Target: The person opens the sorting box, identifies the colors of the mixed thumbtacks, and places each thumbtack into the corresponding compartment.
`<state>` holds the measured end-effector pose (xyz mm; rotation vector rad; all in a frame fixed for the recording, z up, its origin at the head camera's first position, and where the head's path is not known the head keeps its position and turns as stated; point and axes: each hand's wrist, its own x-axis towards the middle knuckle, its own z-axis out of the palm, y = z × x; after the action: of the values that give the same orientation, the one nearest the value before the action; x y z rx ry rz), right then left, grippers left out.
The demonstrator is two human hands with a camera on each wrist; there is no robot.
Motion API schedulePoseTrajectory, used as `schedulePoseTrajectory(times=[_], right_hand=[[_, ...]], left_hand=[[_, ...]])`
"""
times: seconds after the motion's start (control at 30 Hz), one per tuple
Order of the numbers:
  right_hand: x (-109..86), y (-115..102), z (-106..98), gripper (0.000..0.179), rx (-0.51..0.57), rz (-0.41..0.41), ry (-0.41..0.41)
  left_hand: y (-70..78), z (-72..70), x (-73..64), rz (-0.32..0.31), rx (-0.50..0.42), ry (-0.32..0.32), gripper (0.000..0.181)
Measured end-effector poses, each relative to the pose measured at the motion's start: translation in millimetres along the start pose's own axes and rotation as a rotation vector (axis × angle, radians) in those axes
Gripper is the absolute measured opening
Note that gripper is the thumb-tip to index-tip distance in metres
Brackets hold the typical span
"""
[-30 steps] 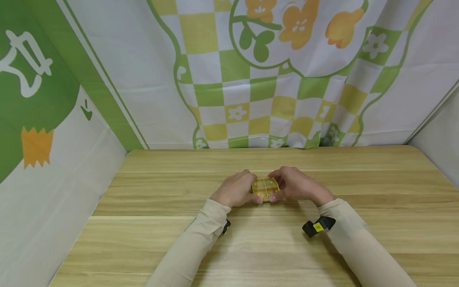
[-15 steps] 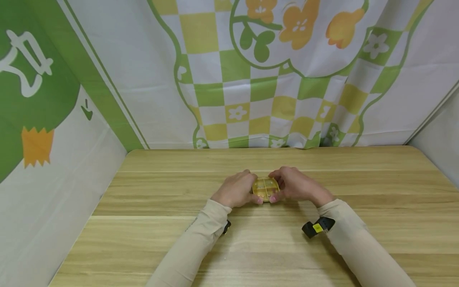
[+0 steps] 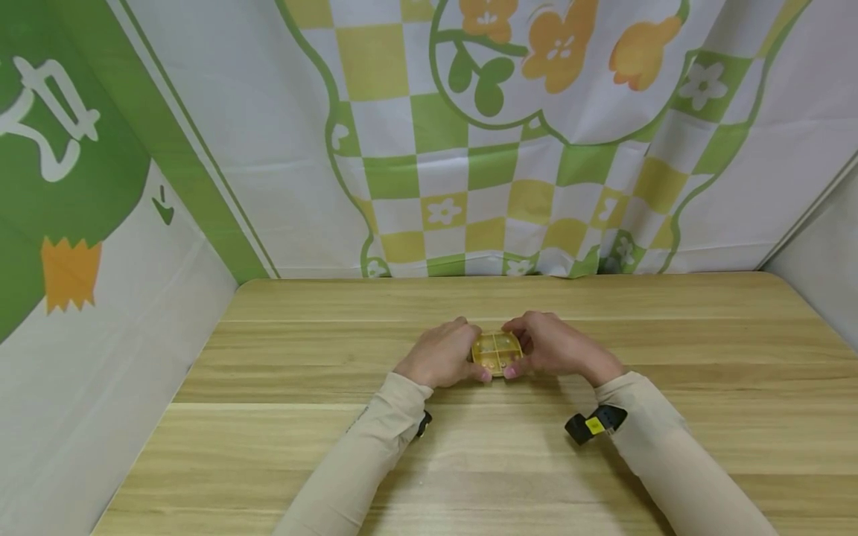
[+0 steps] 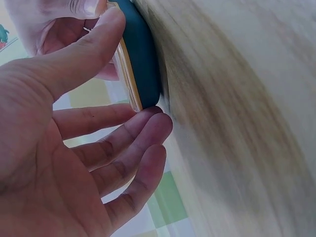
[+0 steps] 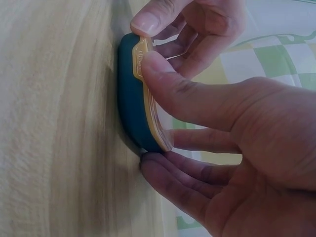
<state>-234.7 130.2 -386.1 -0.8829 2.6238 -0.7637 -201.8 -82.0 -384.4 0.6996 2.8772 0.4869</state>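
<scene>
A small pill box [image 3: 497, 353] with a see-through yellow lid, divided into four-sided sections by a cross, lies flat at the middle of the table. Small pale spots show through the lid. Its dark teal base [image 4: 143, 59] appears in the left wrist view, close against the wood. My left hand [image 3: 442, 353] holds the left side, thumb at the near edge and fingers round the far side. The right hand [image 3: 555, 346] grips the opposite side the same way. In the right wrist view, that thumb presses by the yellow front tab [image 5: 138, 57]; the lid is down.
The wooden table [image 3: 302, 432] stretches out on all sides of the hands. A green, yellow and white patterned curtain [image 3: 442, 171] hangs along its back edge. A printed cloth [image 3: 134, 357] borders the left side. Each wrist wears a black strap [image 3: 595, 424].
</scene>
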Motion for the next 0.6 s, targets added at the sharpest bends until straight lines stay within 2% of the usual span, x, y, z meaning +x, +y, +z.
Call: schedulePoseTrajectory(times=[0.3, 0.6], right_hand=[[1.1, 0.6, 0.0, 0.073, 0.016, 0.002, -0.004], [2.3, 1.7, 1.9, 0.072, 0.002, 0.001, 0.015]], left_hand=[[-2.5, -0.1, 1.4, 0.004, 0.011, -0.023, 0.046], [-1.1, -0.3, -0.7, -0.003, 0.044, -0.021, 0.056]])
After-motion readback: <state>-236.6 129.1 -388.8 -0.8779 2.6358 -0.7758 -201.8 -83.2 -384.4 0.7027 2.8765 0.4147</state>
